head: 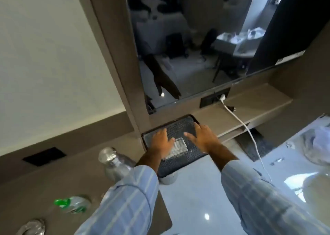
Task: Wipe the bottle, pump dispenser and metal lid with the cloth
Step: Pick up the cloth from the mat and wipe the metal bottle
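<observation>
A folded pale cloth (pixel 178 148) lies on a dark textured tray (pixel 180 126) in front of me. My left hand (pixel 160 142) rests flat on the cloth's left edge with fingers apart. My right hand (pixel 201 136) hovers or rests just right of the cloth, fingers spread, holding nothing. A shiny steel bottle (pixel 114 163) stands left of my left sleeve. A clear pump dispenser with a green top (pixel 71 203) lies on the brown counter at lower left. The round metal lid (pixel 32 226) sits at the bottom left corner, partly cut off.
A dark TV screen (pixel 196 38) hangs just behind the tray. A white cable (pixel 250 133) runs from a wall socket (pixel 214 99) down to the right. The brown counter (pixel 53 181) has a black slot (pixel 44 156). Glossy floor lies at the right.
</observation>
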The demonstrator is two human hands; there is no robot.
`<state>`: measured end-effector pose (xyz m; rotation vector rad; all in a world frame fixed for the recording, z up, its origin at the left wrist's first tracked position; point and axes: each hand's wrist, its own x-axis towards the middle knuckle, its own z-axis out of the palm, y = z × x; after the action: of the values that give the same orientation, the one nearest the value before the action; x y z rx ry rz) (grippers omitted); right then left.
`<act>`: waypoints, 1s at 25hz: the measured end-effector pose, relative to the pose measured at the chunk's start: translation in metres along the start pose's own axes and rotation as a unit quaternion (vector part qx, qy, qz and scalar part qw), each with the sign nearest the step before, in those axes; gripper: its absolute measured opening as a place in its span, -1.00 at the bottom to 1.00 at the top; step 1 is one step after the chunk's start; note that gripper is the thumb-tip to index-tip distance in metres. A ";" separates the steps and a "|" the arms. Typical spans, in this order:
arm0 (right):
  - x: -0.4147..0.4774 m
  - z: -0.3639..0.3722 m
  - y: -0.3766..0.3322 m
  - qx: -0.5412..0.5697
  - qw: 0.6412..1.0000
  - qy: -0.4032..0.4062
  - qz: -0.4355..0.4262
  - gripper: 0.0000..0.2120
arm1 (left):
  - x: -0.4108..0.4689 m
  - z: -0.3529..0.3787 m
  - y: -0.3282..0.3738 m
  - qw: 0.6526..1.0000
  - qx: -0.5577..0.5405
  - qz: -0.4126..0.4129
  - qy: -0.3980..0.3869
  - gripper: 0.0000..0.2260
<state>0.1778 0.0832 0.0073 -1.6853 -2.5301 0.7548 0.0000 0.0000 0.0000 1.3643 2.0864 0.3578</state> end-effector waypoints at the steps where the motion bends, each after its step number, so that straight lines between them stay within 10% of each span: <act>1: 0.012 0.021 0.009 0.035 0.999 -0.023 0.025 -0.16 | 0.011 0.015 -0.006 1.000 0.016 -0.023 -0.004 -0.39; 14: 0.098 0.147 0.028 0.178 0.975 -0.050 0.120 -0.55 | 0.102 0.096 -0.076 0.985 0.083 -0.144 -0.032 -0.35; 19: 0.083 0.117 0.021 0.419 0.878 -0.044 0.225 -0.81 | 0.084 0.072 -0.058 0.990 0.012 -0.140 0.008 -0.76; 25: 0.013 0.026 -0.016 0.622 0.753 0.048 0.208 -0.85 | 0.019 0.011 0.008 0.983 -0.154 -0.059 0.081 -0.79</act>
<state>0.1521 0.0795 -0.0124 -1.5236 -0.9066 1.7265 0.0070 0.0197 -0.0109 1.0544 2.1227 0.7285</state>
